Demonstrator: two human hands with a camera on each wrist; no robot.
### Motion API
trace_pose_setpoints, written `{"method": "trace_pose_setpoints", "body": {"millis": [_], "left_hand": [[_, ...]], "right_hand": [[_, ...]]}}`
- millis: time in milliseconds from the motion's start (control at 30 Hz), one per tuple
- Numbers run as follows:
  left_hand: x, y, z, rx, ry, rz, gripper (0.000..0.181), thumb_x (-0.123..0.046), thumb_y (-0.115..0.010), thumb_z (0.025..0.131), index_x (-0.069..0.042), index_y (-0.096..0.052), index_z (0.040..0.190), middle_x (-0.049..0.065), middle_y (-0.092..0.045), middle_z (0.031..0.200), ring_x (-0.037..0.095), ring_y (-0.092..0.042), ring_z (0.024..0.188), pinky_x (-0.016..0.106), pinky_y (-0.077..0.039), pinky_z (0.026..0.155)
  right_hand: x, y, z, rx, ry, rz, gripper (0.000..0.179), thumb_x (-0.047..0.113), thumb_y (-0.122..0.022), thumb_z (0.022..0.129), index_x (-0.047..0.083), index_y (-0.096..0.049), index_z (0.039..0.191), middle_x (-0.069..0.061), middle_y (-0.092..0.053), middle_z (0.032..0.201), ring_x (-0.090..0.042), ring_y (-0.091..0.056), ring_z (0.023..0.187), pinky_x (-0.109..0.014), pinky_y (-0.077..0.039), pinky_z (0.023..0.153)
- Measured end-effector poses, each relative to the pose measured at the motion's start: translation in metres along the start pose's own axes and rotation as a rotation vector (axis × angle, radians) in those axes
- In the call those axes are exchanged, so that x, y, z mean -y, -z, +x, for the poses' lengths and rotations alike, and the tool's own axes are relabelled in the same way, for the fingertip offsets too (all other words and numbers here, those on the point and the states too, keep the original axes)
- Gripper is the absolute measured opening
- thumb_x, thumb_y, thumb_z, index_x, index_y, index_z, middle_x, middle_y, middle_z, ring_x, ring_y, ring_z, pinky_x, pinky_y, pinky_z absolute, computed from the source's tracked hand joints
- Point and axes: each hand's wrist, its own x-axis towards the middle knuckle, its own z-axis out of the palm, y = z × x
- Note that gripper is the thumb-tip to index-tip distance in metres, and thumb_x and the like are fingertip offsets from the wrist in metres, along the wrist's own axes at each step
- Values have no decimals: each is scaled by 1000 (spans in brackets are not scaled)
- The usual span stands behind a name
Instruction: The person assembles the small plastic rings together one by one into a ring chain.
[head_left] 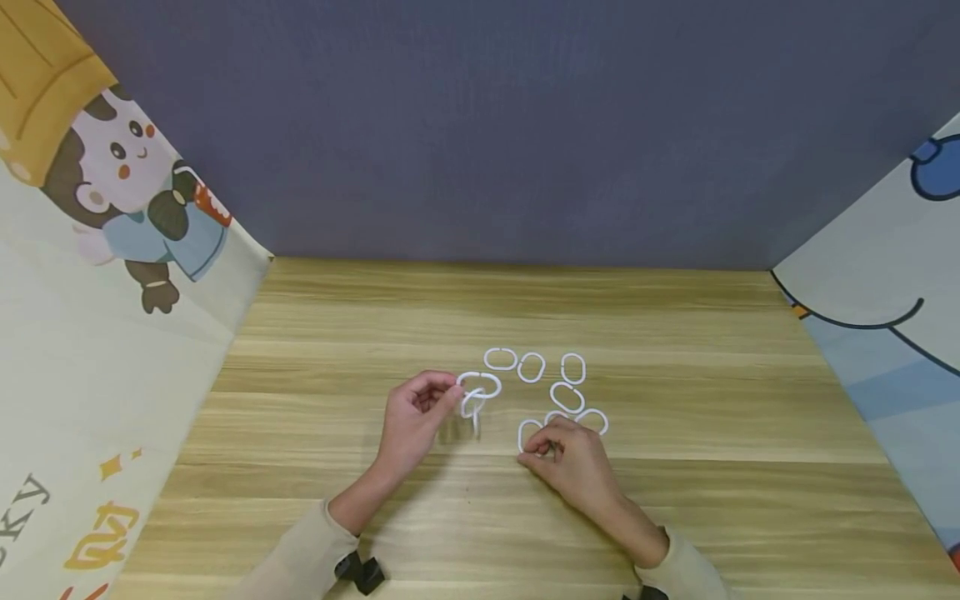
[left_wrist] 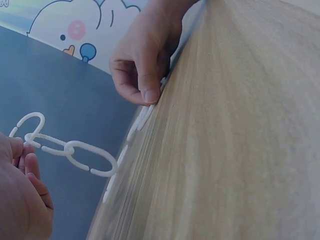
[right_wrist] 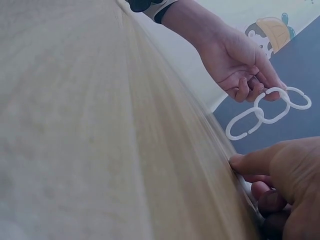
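Indoor booth-like space, wood-grain table (head_left: 480, 533) enclosed on three sides, dark panel (head_left: 525, 133) set behind, side walls (head_left: 75, 358) decorated with cartoon figures (head_left: 138, 237)

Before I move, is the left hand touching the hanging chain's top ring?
Touching: the head view shows the left hand pinching the top ring at one end.
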Motion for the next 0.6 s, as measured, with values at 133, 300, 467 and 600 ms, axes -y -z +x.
{"method": "trace_pose_setpoints", "body": {"millis": [133,300,467,600], "left_hand": [[0,0,0,3,-5,-3,13,4,-78,99,13,-74,108,0,-76,92,7,-65,77,16,-52,67],[0,0,-1,5,-2,-7,14,4,-78,99,14,-74,109,-3,-75,92,7,-65,78,16,-52,68],[1,0,0,-1,4,-8,14,5,-78,99,14,-74,108,2,-75,93,8,-66,79,16,-53,69],[1,0,0,-2,-1,-7,13,5,-78,99,14,-74,108,2,-76,94,8,-66,79,16,-53,68]], "right_hand": [[2,1,0,-5,16,-16,28,7,-104,72,21,-80,78,14,-61,76,5,-50,63,-17,-44,55],[6,2,0,15,11,-62,28,6,-103,74,22,-80,77,14,-54,73,3,-49,66,-19,-46,59],[6,0,-1,22,30,-91,28,6,-99,78,23,-76,79,16,-51,76,3,-47,69,-22,-44,60],[-4,-4,-3,-31,110,-83,25,8,-95,82,22,-74,83,16,-53,80,3,-48,69,-22,-43,58]]}}
